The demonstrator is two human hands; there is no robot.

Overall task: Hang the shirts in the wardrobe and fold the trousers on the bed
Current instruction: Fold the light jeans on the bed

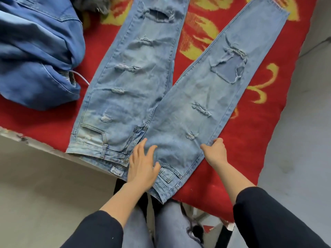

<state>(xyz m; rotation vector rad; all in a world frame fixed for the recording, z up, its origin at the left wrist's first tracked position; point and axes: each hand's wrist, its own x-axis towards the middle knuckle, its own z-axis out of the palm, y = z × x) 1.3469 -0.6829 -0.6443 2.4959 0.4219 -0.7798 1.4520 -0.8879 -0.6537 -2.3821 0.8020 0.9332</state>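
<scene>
Light blue ripped jeans (136, 81) lie flat on the bed, front up, legs spread in a V with the waistband at the near edge. My left hand (142, 163) rests flat with spread fingers on the fabric just above the waistband, near the fly. My right hand (215, 152) pinches the outer side seam of the right leg at hip level, fingers curled around the cloth edge.
A red blanket with yellow pattern (254, 126) covers the bed. A heap of darker blue denim clothes (37, 51) lies at the far left, with a dark garment (91, 4) behind it. Grey floor (304, 122) runs along the right; the bed's near edge (35, 143) is at the left.
</scene>
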